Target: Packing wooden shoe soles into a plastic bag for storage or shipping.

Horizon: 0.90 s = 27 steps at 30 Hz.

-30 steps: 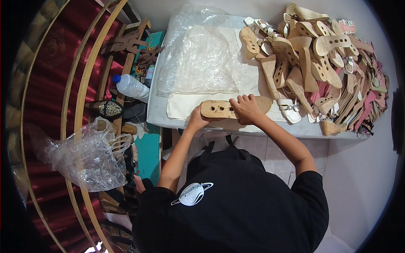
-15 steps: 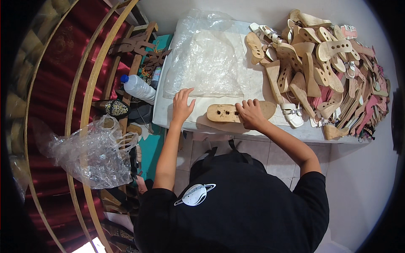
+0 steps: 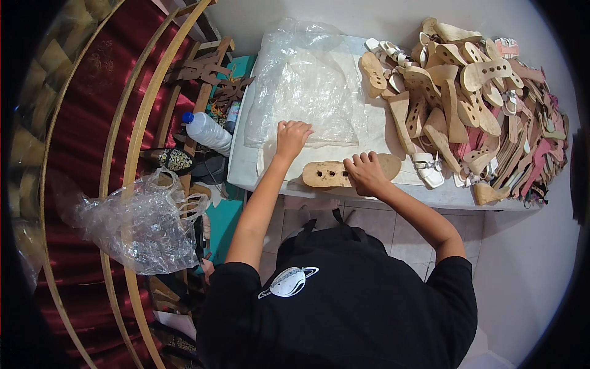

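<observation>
My right hand [image 3: 367,174] is closed over a wooden shoe sole [image 3: 322,174] near the table's front edge. The sole is pale and long, with several dark holes along its left half; its rounded right end shows beyond my fingers. Farther left, my left hand [image 3: 293,141] rests at the near edge of a clear plastic bag [image 3: 313,86] lying flat on the table. Its fingers are curled downward, and what they hold, if anything, is hidden. White sheeting [image 3: 373,123] lies beneath the bag and the sole.
A heap of wooden wedge soles [image 3: 455,92] and pink and tan straps [image 3: 522,147] fills the table's right side. White sandals [image 3: 428,170] lie in front of it. At left are a water bottle [image 3: 208,132], a crumpled plastic bag [image 3: 144,227] and curved wooden rails [image 3: 132,160].
My left hand has moved right onto the plastic bag's near edge, its spread fingers now curled. My right hand stays on the wooden shoe sole. The whole view has shifted slightly.
</observation>
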Each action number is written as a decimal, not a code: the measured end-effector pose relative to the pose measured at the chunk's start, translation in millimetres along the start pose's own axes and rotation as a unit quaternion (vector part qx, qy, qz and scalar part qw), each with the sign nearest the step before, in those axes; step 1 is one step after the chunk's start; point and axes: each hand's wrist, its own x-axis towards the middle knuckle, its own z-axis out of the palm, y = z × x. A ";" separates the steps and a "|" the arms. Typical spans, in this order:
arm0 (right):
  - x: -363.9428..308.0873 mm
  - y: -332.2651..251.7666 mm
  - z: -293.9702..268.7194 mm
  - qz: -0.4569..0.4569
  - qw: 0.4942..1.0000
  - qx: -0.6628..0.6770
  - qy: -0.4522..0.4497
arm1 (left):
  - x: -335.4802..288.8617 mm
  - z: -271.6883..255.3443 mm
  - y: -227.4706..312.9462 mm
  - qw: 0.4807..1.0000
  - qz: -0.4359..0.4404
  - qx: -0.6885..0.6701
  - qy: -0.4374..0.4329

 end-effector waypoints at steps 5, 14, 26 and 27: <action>-3.2 0.2 -2.9 0.000 1.000 -0.003 0.024 | 21.4 -29.5 0.0 0.985 0.001 -0.172 -0.023; 10.8 2.0 -39.9 0.113 0.993 0.016 0.044 | 48.9 -60.8 25.3 0.977 0.193 -0.096 0.010; 75.4 -19.6 -21.0 0.245 0.967 0.052 -0.054 | 43.3 -68.0 74.3 0.954 0.290 -0.065 0.045; 75.4 -27.1 -25.9 0.231 0.973 0.014 -0.002 | 41.0 -71.7 79.2 0.954 0.291 -0.052 0.050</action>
